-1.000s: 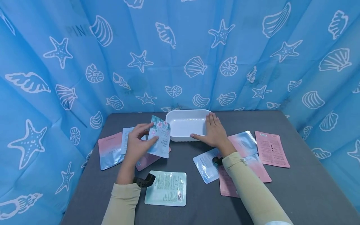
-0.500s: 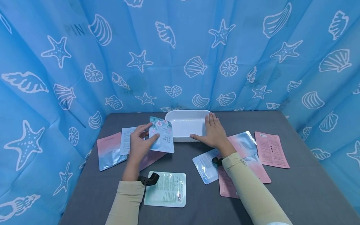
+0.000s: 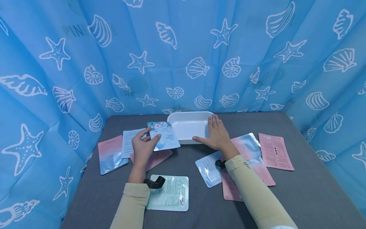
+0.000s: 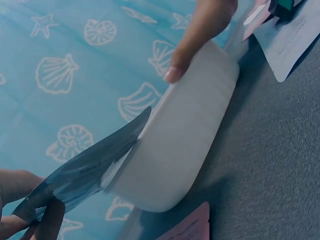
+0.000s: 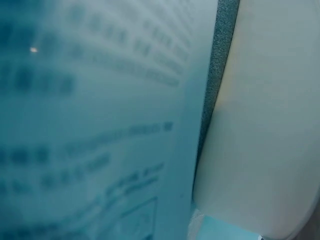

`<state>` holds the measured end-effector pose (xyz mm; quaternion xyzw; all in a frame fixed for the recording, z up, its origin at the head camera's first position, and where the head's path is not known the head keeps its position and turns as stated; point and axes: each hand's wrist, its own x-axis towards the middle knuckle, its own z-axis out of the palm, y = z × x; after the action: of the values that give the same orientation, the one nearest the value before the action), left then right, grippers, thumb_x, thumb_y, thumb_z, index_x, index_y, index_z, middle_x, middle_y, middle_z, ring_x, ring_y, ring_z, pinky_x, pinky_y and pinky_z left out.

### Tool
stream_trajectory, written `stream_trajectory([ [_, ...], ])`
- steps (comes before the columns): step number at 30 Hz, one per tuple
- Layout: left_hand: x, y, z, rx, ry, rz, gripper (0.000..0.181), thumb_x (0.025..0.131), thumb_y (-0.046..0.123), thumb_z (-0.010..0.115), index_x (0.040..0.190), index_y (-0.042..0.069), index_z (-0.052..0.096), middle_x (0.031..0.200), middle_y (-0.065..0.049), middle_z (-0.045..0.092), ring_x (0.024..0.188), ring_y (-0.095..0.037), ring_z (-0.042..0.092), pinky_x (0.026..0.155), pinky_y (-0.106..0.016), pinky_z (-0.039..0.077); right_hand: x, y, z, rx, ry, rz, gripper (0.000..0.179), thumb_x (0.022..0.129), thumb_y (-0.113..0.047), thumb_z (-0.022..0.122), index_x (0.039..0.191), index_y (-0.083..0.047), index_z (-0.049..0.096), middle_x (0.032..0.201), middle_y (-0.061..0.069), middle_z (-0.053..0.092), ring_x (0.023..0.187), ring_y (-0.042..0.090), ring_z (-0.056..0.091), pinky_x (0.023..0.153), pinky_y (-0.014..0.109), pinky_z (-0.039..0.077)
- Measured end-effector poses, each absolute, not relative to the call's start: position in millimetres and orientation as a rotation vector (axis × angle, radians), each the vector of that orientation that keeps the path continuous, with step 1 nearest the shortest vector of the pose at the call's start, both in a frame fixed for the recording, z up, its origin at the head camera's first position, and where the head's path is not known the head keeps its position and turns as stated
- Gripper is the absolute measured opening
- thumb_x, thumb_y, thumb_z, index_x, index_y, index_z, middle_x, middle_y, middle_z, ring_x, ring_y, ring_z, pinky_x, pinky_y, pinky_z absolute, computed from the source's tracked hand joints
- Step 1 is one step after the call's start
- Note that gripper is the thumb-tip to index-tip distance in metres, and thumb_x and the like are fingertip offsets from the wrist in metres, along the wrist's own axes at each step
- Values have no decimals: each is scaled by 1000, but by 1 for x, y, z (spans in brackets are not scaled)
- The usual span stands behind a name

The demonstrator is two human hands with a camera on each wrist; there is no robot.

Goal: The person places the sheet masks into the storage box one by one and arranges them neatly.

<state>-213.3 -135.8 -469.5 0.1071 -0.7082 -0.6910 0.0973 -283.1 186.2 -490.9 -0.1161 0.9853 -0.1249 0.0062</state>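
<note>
A: What is nearest?
B: Two beige sleeves [image 3: 130, 206], and by the left one a mint-green, shiny rectangular packet [image 3: 172, 194] flat on the grey cloth-covered tabletop [image 3: 206, 203].

A: And past that?
B: On the right, a loose overlapping group under the forearm, including a silvery-blue foil packet [image 3: 208, 171]; a flat pink rectangular packet [image 3: 275, 152] lies apart, further right. On the left, a pink-to-silver foil packet [image 3: 112, 154] is beside a pale blue printed packet [image 3: 127, 144].

A: The hands?
B: The left hand [image 3: 143, 146] pinches a blue flat packet with pink flowers [image 3: 166, 136] by its left side, thumb on top, above a dull pink packet [image 3: 158, 157]. The right hand [image 3: 218, 135] is spread, fingers straight over the right end of a white, round-cornered oblong tray [image 3: 190, 128], thumb at its near rim.

A: Does the flowered packet touch the tray?
B: It overlaps the tray's near left corner in the head view; I can't tell about contact.

A: Farthest back?
B: A blue curtain with white shells and starfish [image 3: 183, 79].
</note>
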Motion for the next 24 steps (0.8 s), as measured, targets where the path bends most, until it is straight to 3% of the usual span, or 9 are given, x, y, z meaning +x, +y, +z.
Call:
stream_trajectory([
  [6, -216, -129, -473, 345, -2099, -2005, 53, 94, 23, 82, 144, 12, 66, 141, -10, 60, 113, -31, 76, 71, -18, 59, -283, 186, -490, -351, 3077, -355, 134, 86, -91, 50, 168, 5, 6, 178, 24, -2, 167, 38, -4, 136, 54, 5],
  [11, -219, -126, -473, 346, -2089, -1967, 45, 97, 17, 76, 141, 9, 68, 141, -14, 62, 114, -34, 76, 70, -15, 58, -282, 185, -489, -352, 3088, -362, 132, 86, -89, 52, 168, 5, 7, 178, 25, 1, 167, 38, -3, 136, 54, 7],
  [24, -220, -124, -479, 319, -2073, -1951, 41, 96, 13, 76, 136, 9, 69, 122, -11, 58, 94, -18, 70, 69, -15, 54, -280, 185, -489, -356, 3094, -387, 131, 87, -87, 53, 168, 5, 9, 178, 24, 1, 167, 38, -3, 136, 54, 6],
])
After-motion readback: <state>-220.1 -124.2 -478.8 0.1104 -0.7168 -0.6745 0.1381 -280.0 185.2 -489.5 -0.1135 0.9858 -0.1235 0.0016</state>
